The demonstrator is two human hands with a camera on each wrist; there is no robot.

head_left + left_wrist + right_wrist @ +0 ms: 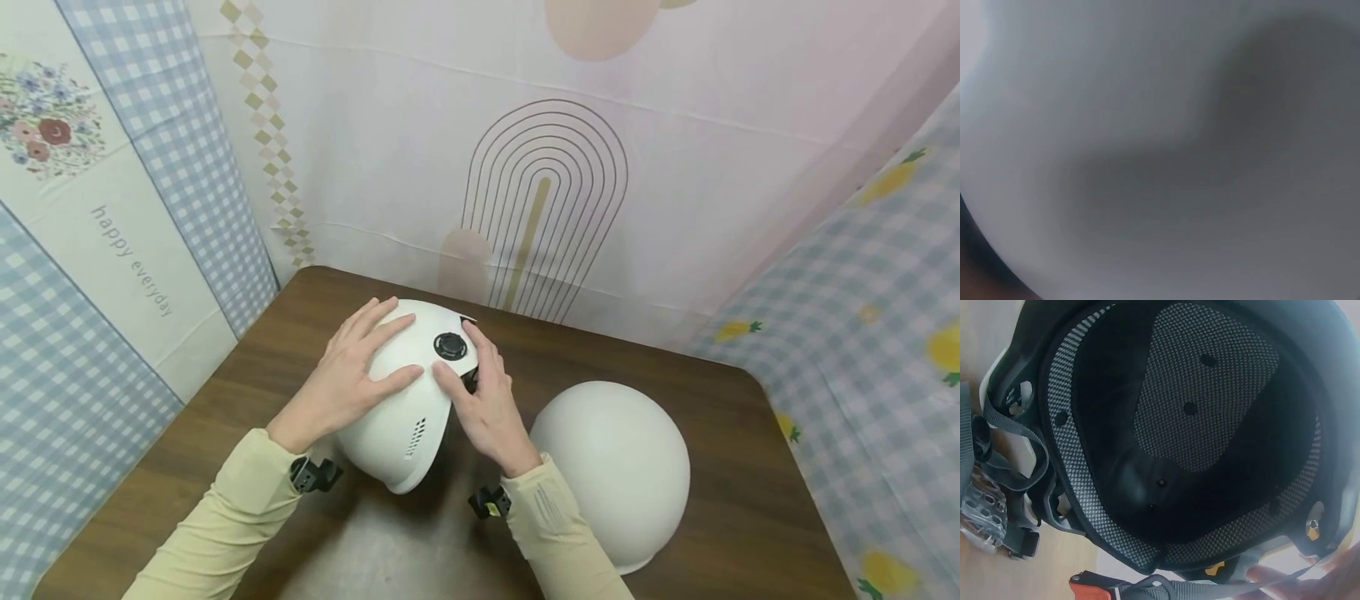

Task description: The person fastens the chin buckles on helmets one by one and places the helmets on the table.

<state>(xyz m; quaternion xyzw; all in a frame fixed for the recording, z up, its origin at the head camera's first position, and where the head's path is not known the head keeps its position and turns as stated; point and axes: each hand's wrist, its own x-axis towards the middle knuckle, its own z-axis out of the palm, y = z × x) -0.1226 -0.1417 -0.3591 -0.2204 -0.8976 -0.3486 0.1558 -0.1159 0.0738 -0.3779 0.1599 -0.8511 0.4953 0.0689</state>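
A white helmet (386, 442) lies tilted on its side, with a round black fitting (451, 346) and small vent slots on its shell. My left hand (345, 379) rests over the shell, fingers and thumb spread. At the helmet's right edge, my right hand (489, 408) grips with its thumb on the shell and fingers past the rim. The right wrist view looks into the dark padded lining (1204, 394); webbing straps, a red buckle (1091, 589) and a clear chin cup (984, 506) hang by the opening. Blurred pale shell (1116, 94) fills the left wrist view.
Beside my right forearm, a second smooth white dome (615, 467) sits on the brown wooden table (258, 375). Patterned cloth (360, 167) hangs behind the table's far edge, and more cloth closes off the left and right sides.
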